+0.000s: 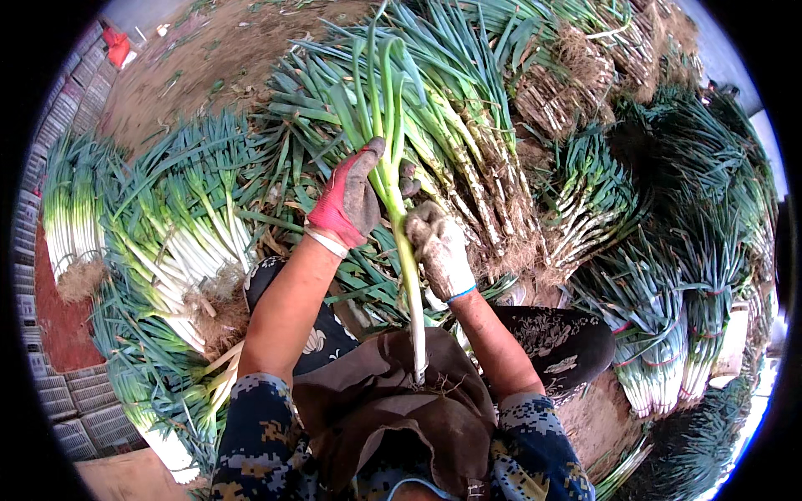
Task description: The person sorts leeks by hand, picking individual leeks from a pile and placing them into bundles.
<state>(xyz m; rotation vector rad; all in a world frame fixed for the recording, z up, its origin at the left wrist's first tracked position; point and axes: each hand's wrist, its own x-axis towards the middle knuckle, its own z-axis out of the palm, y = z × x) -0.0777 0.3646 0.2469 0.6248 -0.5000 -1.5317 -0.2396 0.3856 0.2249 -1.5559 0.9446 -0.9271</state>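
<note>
One large green onion [410, 275] stands with its leaves away from me and its white, rooted end over the brown apron [376, 401] on my lap. My left hand [351, 197], in a red and grey glove, holds it where the leaves fan out, with fingertips showing on the far side. Against the stalk just below is my right hand [437, 247], in a dirty white glove with its fingers curled; whether it pinches a leaf is hidden. Beyond both hands lies a heap of untrimmed green onions [476, 163] with soil on their stalks and roots.
Cleaned green onions [188, 238] with white stalks lie in piles at left. Tied bundles [651, 357] rest at right, near more unpeeled onions [583, 206]. Stacked plastic crates [69, 394] line the left edge. Loose leaves [376, 269] litter the ground before my knees.
</note>
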